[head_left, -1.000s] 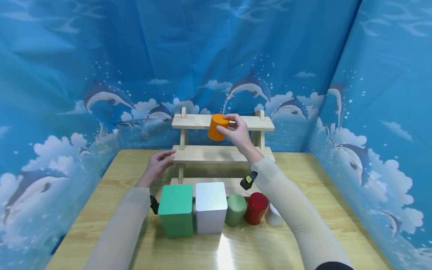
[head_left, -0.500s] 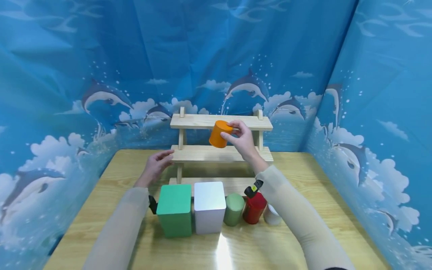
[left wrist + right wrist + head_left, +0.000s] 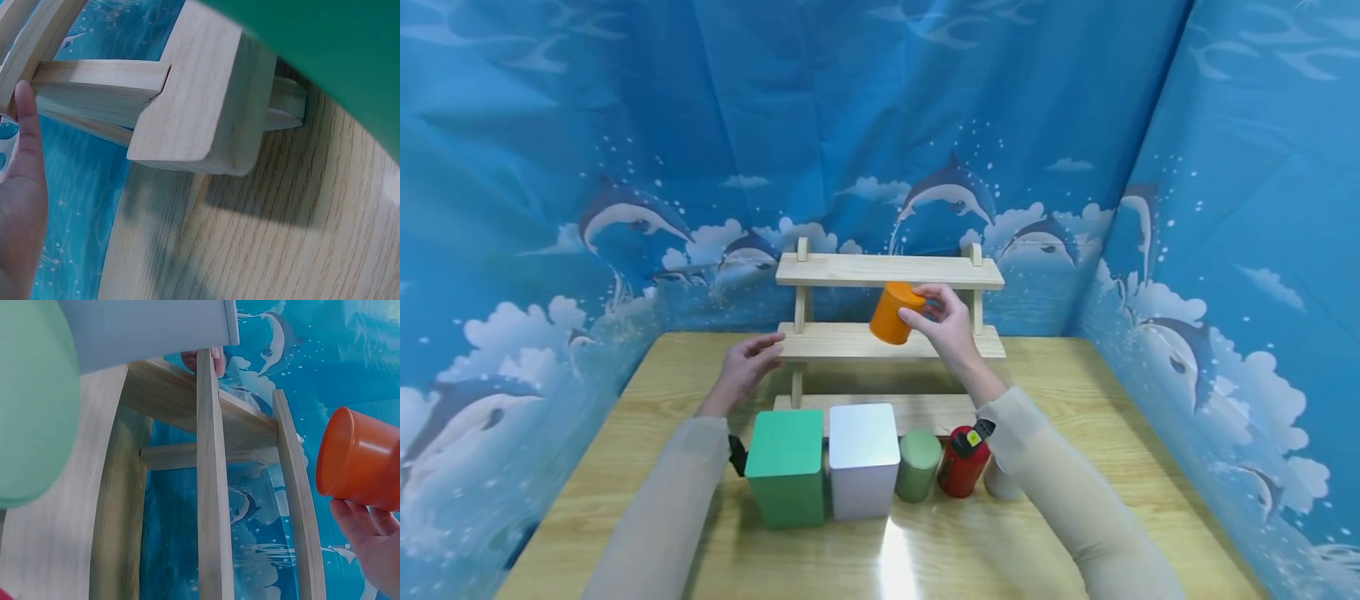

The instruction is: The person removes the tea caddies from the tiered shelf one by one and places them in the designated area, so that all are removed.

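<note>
My right hand point(image 3: 951, 325) pinches an orange canister point(image 3: 895, 315) between thumb and fingers. Tilted, it hangs in front of the middle board of a three-tier wooden display shelf point(image 3: 827, 342). In the right wrist view the canister's point(image 3: 369, 459) rounded end rim faces the shelf, apart from the boards. My left hand point(image 3: 747, 367) holds the left end of the middle board. One finger point(image 3: 26, 109) lies against that board in the left wrist view, and fingertips point(image 3: 219, 362) show on both sides of it in the right wrist view.
In front of the shelf stand a green box point(image 3: 786, 467), a white box point(image 3: 863, 462), a pale green canister point(image 3: 917, 467), a red canister point(image 3: 958, 475) and a white one point(image 3: 1000, 483), partly behind the right sleeve. Dolphin-printed blue curtains point(image 3: 880, 125) enclose the wooden table point(image 3: 820, 567).
My right hand has lowered the orange canister from the top board's height to the middle board's, slightly rightward and more tilted. My left hand has stayed at the shelf.
</note>
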A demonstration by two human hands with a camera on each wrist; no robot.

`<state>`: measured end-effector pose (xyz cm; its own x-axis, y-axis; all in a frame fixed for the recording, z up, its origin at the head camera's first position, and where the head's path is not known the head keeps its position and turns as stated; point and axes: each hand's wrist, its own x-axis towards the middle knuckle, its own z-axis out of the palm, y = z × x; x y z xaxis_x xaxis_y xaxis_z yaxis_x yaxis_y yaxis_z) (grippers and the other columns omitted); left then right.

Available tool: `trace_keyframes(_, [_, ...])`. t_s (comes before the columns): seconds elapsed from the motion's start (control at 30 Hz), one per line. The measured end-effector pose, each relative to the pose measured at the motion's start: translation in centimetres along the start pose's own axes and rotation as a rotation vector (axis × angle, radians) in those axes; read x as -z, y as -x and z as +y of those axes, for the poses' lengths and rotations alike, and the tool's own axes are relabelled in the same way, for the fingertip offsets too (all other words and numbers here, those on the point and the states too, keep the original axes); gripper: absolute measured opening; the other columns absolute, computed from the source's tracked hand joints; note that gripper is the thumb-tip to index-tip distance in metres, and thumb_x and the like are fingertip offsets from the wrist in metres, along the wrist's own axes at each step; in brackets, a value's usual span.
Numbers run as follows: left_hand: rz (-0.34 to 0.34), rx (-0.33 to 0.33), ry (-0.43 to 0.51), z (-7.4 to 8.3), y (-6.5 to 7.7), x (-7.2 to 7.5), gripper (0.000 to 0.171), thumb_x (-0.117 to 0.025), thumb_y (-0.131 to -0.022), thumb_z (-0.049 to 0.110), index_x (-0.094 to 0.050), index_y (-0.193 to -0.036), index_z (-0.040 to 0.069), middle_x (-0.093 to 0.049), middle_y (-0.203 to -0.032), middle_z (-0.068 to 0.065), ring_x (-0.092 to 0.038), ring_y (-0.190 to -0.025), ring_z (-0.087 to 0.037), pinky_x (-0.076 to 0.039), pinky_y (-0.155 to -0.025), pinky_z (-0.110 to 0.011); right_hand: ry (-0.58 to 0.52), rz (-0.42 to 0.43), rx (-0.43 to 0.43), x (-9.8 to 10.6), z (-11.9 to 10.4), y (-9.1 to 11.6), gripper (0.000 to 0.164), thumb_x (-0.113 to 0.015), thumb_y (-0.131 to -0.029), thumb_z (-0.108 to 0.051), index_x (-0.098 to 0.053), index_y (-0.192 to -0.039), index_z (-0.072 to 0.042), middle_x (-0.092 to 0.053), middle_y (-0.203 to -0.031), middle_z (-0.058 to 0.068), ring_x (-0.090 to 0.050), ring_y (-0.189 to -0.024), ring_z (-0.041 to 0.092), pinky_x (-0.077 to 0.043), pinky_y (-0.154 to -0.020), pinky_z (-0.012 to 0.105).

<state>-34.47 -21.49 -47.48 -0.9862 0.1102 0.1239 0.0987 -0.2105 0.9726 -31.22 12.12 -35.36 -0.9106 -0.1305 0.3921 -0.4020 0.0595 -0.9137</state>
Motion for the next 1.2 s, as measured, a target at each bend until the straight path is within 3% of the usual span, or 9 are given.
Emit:
trace_keyframes(0.17, [-0.001, 0.005, -0.002, 0.0, -0.1, 0.0, 0.045, -0.063, -0.089, 0.016, -0.051, -0.128, -0.004, -0.059, -0.113, 0.0, -0.061, -0.088, -0.01, -0.052, -0.086, -0.034, -0.016, 0.011, -0.004, 0.4, 0.1, 0.6, 0.037, -0.066, -0.086, -0.006, -0.05, -0.118, 0.003, -0.052, -0.118, 0.013, -0.057, -0.099, 0.027, -0.053, -0.083, 0.03])
trace_keyframes(0.37, [-0.021, 0.009, 0.029, 0.3, 0.2, 0.1, 0.048, -0.058, -0.092, 0.01, -0.042, -0.132, -0.011, -0.058, -0.116, -0.002, -0.061, -0.09, -0.01, -0.051, -0.087, -0.035, -0.018, 0.01, -0.01, 1.0, 0.5, 1.6, 0.039, -0.069, -0.085, -0.015, -0.05, -0.116, -0.001, -0.052, -0.116, 0.013, -0.057, -0.099, 0.026, -0.053, -0.084, 0.029])
trace_keyframes(0.67, [-0.024, 0.038, -0.002, 1.9, 1.5, -0.8, 0.046, -0.057, -0.093, 0.008, -0.042, -0.132, -0.011, -0.054, -0.123, -0.01, -0.061, -0.089, -0.01, -0.043, -0.096, -0.046, 0.007, 0.032, 0.008, 2.0, 1.2, 3.9, 0.037, -0.069, -0.084, -0.007, -0.051, -0.115, 0.003, -0.052, -0.116, 0.015, -0.055, -0.101, 0.027, -0.053, -0.082, 0.028])
trace_keyframes(0.9, [-0.043, 0.01, 0.029, 2.0, 1.4, -0.9, 0.046, -0.055, -0.094, 0.005, -0.039, -0.132, -0.014, -0.053, -0.122, -0.012, -0.061, -0.086, -0.011, -0.052, -0.086, -0.034, -0.019, 0.053, 0.026, 3.2, 1.7, 5.1, 0.038, -0.07, -0.083, -0.007, -0.051, -0.114, 0.004, -0.05, -0.117, 0.015, -0.055, -0.101, 0.025, -0.053, -0.082, 0.028])
trace_keyframes(1.2, [-0.034, 0.005, 0.017, 0.8, 0.5, -0.3, 0.045, -0.056, -0.093, 0.007, -0.041, -0.132, -0.012, -0.052, -0.123, -0.013, -0.061, -0.086, -0.011, -0.052, -0.086, -0.035, -0.021, 0.085, 0.058, 5.2, 1.9, 6.7, 0.04, -0.067, -0.084, -0.001, -0.044, -0.114, 0.009, -0.047, -0.12, 0.017, -0.055, -0.105, 0.02, -0.053, -0.081, 0.025])
